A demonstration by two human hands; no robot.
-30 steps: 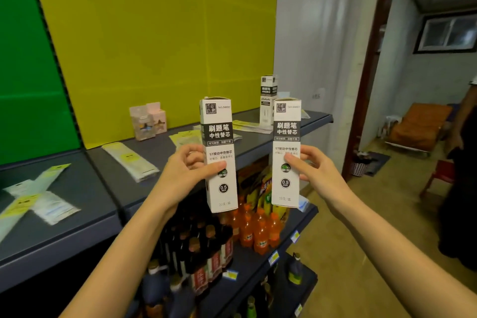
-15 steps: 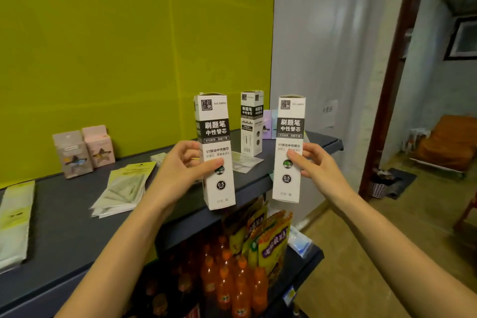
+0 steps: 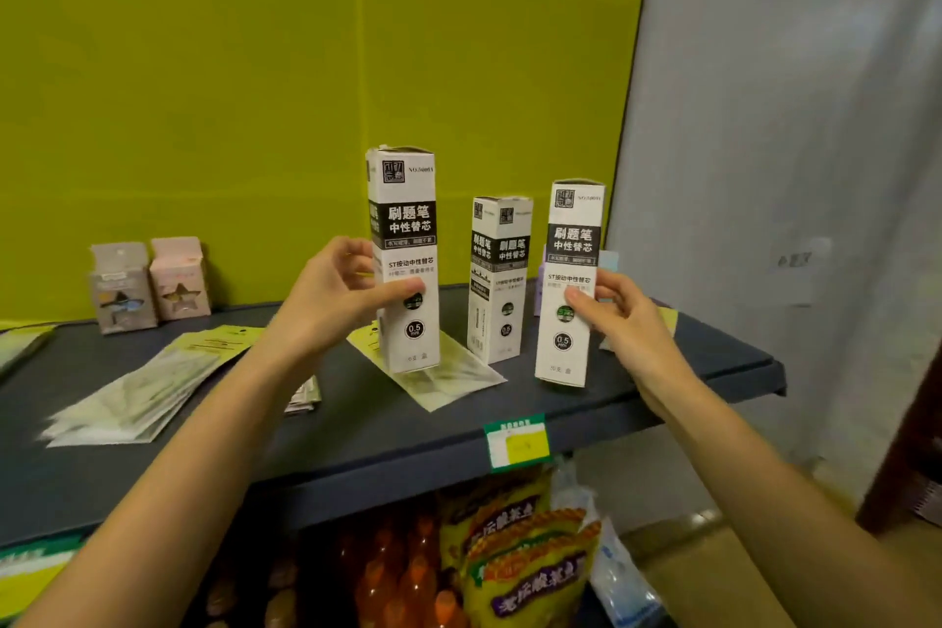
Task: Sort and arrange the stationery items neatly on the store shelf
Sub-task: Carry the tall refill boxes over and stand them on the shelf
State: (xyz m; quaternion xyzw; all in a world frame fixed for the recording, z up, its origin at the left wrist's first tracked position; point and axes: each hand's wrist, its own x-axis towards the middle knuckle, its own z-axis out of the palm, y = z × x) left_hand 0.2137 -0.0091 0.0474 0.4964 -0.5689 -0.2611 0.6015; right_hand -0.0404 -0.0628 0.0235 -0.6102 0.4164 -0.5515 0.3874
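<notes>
Left hand (image 3: 336, 293) grips the left box (image 3: 405, 240) upright, thumb across its front, its base at a clear packet (image 3: 448, 377) on the shelf (image 3: 387, 428). Right hand (image 3: 622, 316) holds the right box (image 3: 573, 245) upright near the shelf's right front edge. Whether either base rests on the shelf, I cannot tell. A third box (image 3: 499, 270) stands between them, farther back. Small boxes (image 3: 122, 293) stand far left

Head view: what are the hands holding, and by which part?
The left hand grips the left tall white-and-black cardboard box at mid-height; the right hand grips the right matching box likewise.
</notes>
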